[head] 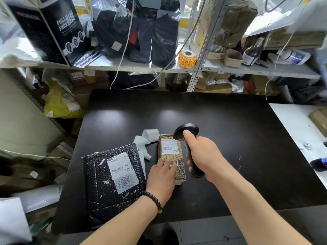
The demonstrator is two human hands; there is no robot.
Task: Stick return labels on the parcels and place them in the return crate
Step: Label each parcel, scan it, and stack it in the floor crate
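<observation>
A small brown printed parcel (170,152) with a white barcode label lies on the black table (230,147). My left hand (161,177) rests flat on its near end with fingers spread. My right hand (203,156) grips a black barcode scanner (185,133) by its handle, the head held just above the parcel's far end. A black bubble-wrap parcel (113,181) with a white label lies to the left. A strip of white label backing paper (146,140) curls between the two parcels.
Metal shelves behind the table hold a yellow sticker roll (187,58), dark bagged parcels (141,32), a black mask box (47,27) and a small carton (232,58). White cables hang down. A white table (297,128) adjoins on the right. Parcels clutter the floor at left.
</observation>
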